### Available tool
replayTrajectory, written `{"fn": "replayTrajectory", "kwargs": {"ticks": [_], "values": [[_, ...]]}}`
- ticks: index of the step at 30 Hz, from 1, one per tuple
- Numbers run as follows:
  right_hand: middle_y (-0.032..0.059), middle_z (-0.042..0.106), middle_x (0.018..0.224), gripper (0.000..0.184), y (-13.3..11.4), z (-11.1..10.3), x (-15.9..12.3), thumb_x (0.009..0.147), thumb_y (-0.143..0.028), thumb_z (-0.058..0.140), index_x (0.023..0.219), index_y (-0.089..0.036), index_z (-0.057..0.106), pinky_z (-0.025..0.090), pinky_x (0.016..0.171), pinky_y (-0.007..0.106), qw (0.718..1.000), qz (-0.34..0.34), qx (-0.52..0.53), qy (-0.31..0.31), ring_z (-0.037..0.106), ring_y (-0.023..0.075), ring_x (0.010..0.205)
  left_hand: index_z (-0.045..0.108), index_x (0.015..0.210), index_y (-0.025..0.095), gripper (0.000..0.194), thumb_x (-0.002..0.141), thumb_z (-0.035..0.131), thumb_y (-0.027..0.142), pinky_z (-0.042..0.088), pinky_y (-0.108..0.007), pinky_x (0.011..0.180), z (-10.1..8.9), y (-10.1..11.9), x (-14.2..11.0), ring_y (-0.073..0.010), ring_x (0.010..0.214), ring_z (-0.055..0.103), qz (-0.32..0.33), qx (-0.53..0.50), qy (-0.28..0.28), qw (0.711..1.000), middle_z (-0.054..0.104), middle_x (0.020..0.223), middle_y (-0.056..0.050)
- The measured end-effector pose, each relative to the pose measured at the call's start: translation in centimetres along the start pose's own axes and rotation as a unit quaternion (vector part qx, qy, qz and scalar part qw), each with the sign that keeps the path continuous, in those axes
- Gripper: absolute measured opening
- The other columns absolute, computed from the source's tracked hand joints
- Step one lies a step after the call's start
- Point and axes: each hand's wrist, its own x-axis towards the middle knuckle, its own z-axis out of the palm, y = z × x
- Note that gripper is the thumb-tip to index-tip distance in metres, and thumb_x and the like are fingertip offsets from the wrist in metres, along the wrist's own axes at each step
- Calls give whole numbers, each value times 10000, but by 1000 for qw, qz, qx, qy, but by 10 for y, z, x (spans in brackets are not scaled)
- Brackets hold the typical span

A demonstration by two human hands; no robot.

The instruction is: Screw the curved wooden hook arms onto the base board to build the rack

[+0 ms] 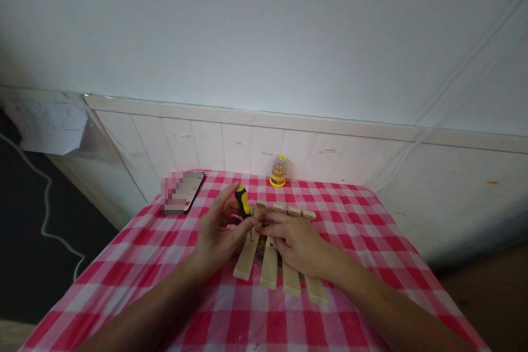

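A small screwdriver [242, 201] with a yellow and black handle stands tilted in my left hand [220, 231], its fingers closed around the handle and its thumb by the shaft. The screwdriver's tip points down at a screw [253, 238] in the leftmost of several pale wooden slats [247, 258]. The slats lie side by side, slightly fanned, across a darker piece partly hidden beneath. Over the slats rests my right hand [297, 239], fingers bent, its fingertips meeting my left thumb near the shaft. What those fingertips pinch is hidden. Another screw [271, 245] shows in the second slat.
A red and white checked cloth [231, 313] covers the table. At the back, by the white panelled wall [239, 148], stands a clear bit container with a yellow base [278, 171]. A phone [187, 192] lies at the back left. A pale cable [47, 203] hangs left of the table.
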Motion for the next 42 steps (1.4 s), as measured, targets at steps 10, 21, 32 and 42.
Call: {"fn": "replayTrajectory", "kwargs": {"ticks": [10, 21, 32, 42], "values": [[13, 692, 1359, 459, 0, 1, 2, 936, -37, 492, 1201, -289, 769, 530, 999, 354, 1000, -6, -11, 8, 649, 211, 1198, 608, 1344, 328, 669, 753, 878, 167, 551, -175, 600, 3, -1, 0, -107, 703, 703, 26, 6, -36, 999, 700, 853, 50], [17, 678, 1397, 418, 2, 3, 0, 965, -76, 474, 1169, -283, 775, 510, 1071, 377, 1000, -9, -17, 15, 637, 221, 1254, 564, 1453, 324, 700, 819, 847, 229, 574, -213, 650, -2, -9, -3, -115, 726, 664, 48, 73, -87, 992, 679, 892, 26], [5, 670, 1407, 396, -1, 0, 0, 948, -43, 491, 1113, -249, 786, 509, 1084, 392, 1000, -7, -27, -1, 634, 230, 1269, 504, 1516, 287, 609, 942, 692, 208, 600, -275, 758, -2, -1, -6, -174, 885, 741, 17, 48, -126, 991, 765, 1026, -52], [17, 683, 1392, 434, 0, -1, 2, 932, -40, 476, 1170, -242, 779, 510, 1079, 380, 1000, -6, -13, -1, 630, 217, 1283, 396, 1576, 269, 734, 919, 723, 258, 591, -277, 739, 5, -2, -2, -167, 829, 748, -49, -35, -41, 997, 758, 919, -26]]}}
